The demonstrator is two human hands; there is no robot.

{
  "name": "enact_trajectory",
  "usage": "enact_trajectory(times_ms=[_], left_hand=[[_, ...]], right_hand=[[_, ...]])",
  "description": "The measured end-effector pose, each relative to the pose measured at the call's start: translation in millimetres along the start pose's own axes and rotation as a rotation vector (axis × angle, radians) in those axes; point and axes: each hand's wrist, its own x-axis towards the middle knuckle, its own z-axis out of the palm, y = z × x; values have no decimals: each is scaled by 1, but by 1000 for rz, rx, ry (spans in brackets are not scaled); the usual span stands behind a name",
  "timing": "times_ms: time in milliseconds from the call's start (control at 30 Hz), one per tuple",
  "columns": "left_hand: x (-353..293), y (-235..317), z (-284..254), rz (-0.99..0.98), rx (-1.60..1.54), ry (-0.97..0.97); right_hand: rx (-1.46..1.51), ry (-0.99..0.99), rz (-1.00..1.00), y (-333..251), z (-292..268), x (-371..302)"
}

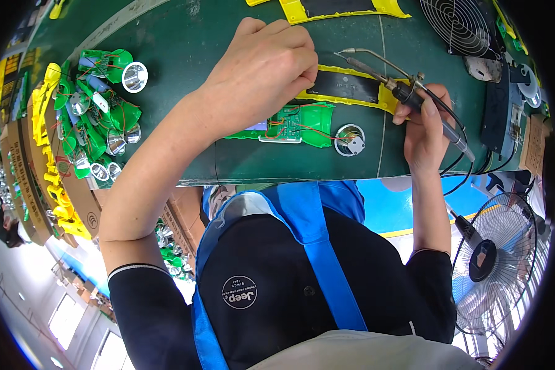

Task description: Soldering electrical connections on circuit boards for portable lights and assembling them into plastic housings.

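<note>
My right hand [424, 126] grips a soldering iron [407, 95] with a thin metal feed tube; its tip points up and left over a yellow-edged casing piece [339, 86] with a dark inside. My left hand [271, 61] is closed, fingers bent down at the left end of that casing; what they hold, if anything, is hidden. Just nearer to me lies an open green casing [317, 123] with a green circuit board [283, 126] and red wires. The wires run to a round silver reflector [350, 140] at its right. My left wrist partly covers the green casing's left end.
Several green casings with reflectors [98, 117] are heaped at the left, beside stacked yellow parts [49, 142]. Another yellow casing piece [339, 7] lies at the far edge. A round fan grille [456, 24] and a dark box-shaped device [499, 114] stand right. A fan [493, 259] is below right.
</note>
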Motion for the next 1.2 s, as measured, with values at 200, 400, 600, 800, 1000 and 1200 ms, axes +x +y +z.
enact_trajectory(times_ms=[200,400,600,800,1000,1200], left_hand=[[4,4,-5,-20,20,-78],[6,2,-6,-6,16,-90],[3,15,-17,-45,-127,48],[-13,33,-5,-55,32,39],[-18,41,15,140,78,211],[-5,53,29,9,111,318]], right_hand=[[5,5,-122,8,0,-3],[2,4,-137,9,0,-2],[-28,22,-206,12,2,-3],[-135,191,-407,16,2,-2],[15,162,-282,15,16,24],[134,132,-190,15,51,5]])
